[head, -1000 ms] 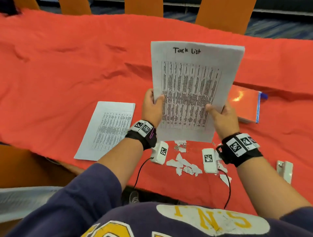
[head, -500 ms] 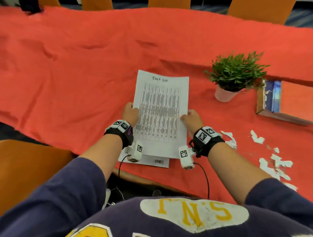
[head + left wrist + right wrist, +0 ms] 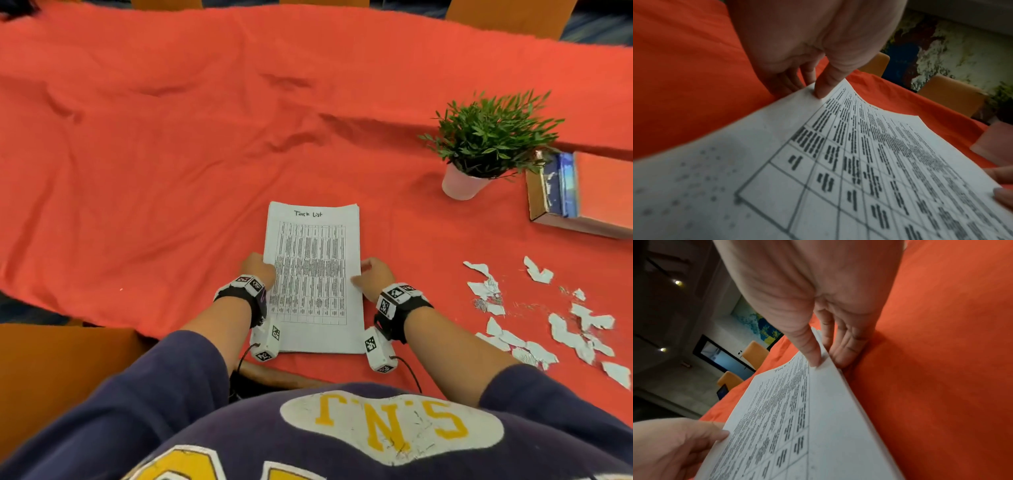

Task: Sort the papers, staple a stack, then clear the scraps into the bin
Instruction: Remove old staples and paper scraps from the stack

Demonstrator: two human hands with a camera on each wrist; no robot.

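Head view: the paper stack [image 3: 313,277] is lying on the red tablecloth [image 3: 137,171], with the left hand [image 3: 258,270] and right hand [image 3: 375,277] gripping its side edges; torn scraps [image 3: 548,318] are lying well apart to the right, near a potted plant [image 3: 479,144].

Left wrist view: the thumb is pressing on top, fingers [image 3: 789,81] tucking underneath.

Right wrist view: thumb and fingers [image 3: 844,344] are likewise pinching the edge.

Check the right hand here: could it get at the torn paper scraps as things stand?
Probably yes, once it lets go. The right hand pinches the paper stack edge, as does the left hand. The scraps lie on the red tablecloth to its right, with nothing between them.
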